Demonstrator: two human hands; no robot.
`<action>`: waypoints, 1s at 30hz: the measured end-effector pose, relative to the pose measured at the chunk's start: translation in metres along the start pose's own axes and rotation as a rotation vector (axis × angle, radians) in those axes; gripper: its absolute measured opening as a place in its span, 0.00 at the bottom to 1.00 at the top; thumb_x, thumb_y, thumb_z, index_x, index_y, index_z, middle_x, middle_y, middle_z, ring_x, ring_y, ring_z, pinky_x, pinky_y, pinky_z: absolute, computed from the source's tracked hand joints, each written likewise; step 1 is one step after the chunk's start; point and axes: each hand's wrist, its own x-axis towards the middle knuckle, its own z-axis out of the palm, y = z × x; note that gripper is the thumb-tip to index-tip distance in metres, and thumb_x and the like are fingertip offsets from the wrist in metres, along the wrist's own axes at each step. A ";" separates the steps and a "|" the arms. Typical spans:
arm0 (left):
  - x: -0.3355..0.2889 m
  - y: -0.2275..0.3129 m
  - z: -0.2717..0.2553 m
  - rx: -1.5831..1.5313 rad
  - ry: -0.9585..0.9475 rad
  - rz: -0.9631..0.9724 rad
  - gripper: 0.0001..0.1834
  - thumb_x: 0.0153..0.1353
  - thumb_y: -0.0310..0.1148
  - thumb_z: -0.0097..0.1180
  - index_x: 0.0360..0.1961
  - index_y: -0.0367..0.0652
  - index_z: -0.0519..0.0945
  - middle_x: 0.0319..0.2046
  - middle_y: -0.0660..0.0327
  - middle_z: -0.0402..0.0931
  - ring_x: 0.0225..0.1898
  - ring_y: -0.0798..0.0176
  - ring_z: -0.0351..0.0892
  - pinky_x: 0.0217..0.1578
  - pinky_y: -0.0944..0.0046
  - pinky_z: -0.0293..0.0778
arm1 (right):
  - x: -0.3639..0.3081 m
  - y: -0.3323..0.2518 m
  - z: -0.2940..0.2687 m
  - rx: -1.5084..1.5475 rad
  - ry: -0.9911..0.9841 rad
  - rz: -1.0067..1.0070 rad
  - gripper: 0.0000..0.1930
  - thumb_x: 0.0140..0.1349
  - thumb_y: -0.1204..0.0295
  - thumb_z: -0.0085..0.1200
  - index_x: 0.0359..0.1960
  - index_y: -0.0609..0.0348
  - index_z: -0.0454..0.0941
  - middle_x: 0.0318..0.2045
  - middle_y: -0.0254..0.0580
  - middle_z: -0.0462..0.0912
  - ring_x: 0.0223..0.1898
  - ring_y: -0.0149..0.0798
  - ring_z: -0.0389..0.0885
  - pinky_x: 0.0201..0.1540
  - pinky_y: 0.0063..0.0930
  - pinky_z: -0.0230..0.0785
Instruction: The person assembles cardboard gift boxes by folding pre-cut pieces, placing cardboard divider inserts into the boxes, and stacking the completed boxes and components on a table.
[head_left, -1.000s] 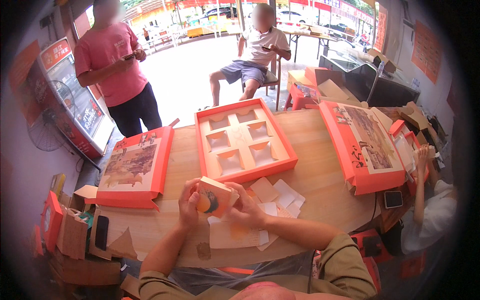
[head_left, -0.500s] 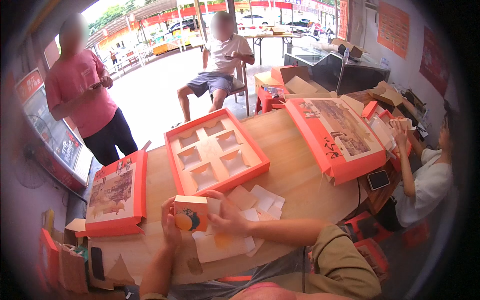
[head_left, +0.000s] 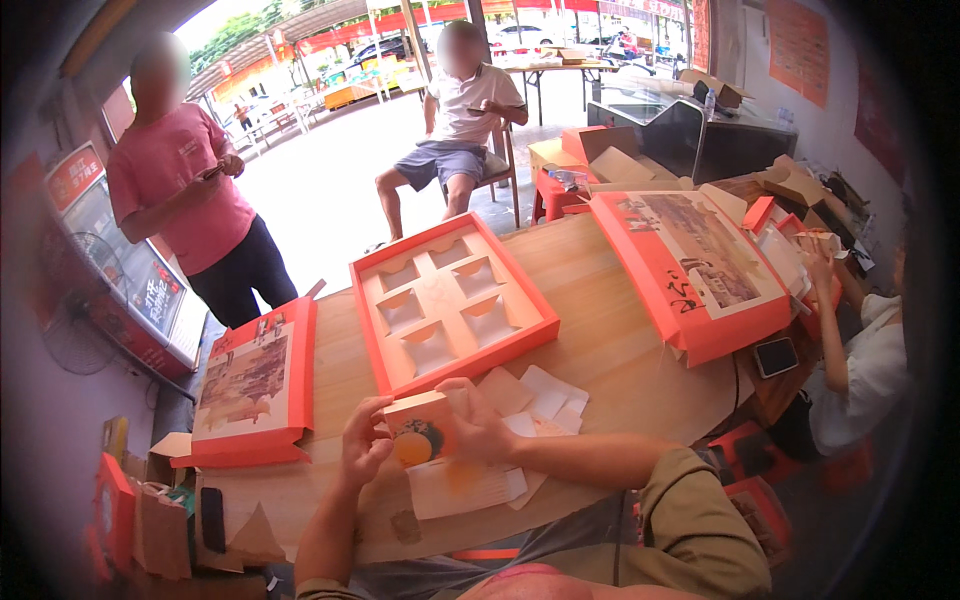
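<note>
Between my hands is a small orange and cream cardboard box [head_left: 416,436] with a round yellow and dark blue print on its front. My left hand [head_left: 366,440] holds its upper left edge with thumb and fingertips. My right hand [head_left: 476,424] is wrapped round its right side, covering that end. Just beyond them lies an open red gift box [head_left: 545,333] with a cream insert of several square recesses, which hold no boxes. Flat white and cream card pieces [head_left: 550,395] are spread under and beside my right hand.
A red printed lid [head_left: 250,385] lies at the left of the wooden table [head_left: 590,350], another printed lid [head_left: 705,275] at the right. A phone [head_left: 776,357] rests near the right edge. A co-worker [head_left: 850,350] handles packaging there; two people are across the table.
The view has shifted slightly, so the scene sits further right. My left fingers have moved from the box's left side to its upper left edge, and the box has turned a little.
</note>
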 end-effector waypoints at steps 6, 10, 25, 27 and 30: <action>0.001 0.005 0.000 0.001 -0.008 -0.054 0.34 0.57 0.28 0.60 0.67 0.38 0.69 0.53 0.59 0.74 0.50 0.65 0.79 0.42 0.66 0.82 | -0.001 -0.005 -0.001 -0.106 0.032 -0.061 0.19 0.75 0.66 0.57 0.60 0.53 0.62 0.44 0.37 0.77 0.46 0.26 0.76 0.49 0.25 0.74; 0.000 0.001 0.003 -0.042 0.076 -0.060 0.33 0.58 0.28 0.61 0.66 0.39 0.69 0.52 0.59 0.75 0.49 0.65 0.80 0.43 0.67 0.81 | -0.005 -0.031 0.004 0.002 0.052 0.069 0.15 0.73 0.74 0.51 0.58 0.56 0.64 0.41 0.40 0.77 0.45 0.28 0.76 0.47 0.27 0.74; 0.001 -0.002 -0.001 -0.050 0.083 -0.059 0.24 0.62 0.22 0.52 0.61 0.40 0.71 0.47 0.62 0.76 0.44 0.70 0.76 0.43 0.68 0.75 | -0.002 -0.013 -0.001 0.043 0.010 0.029 0.15 0.73 0.73 0.50 0.58 0.54 0.63 0.34 0.36 0.75 0.35 0.25 0.75 0.36 0.24 0.71; 0.001 0.001 -0.001 -0.061 0.068 -0.043 0.25 0.61 0.21 0.53 0.61 0.39 0.71 0.47 0.62 0.76 0.44 0.70 0.76 0.42 0.70 0.75 | -0.004 -0.021 0.000 -0.005 0.017 0.013 0.15 0.73 0.74 0.49 0.58 0.54 0.63 0.35 0.36 0.75 0.35 0.25 0.74 0.37 0.24 0.71; 0.001 0.008 -0.003 -0.034 0.071 -0.085 0.27 0.59 0.22 0.55 0.62 0.38 0.71 0.48 0.62 0.76 0.45 0.70 0.76 0.41 0.71 0.75 | 0.001 0.001 -0.005 -0.086 0.026 -0.023 0.16 0.72 0.76 0.49 0.58 0.53 0.63 0.38 0.38 0.75 0.36 0.27 0.74 0.38 0.24 0.72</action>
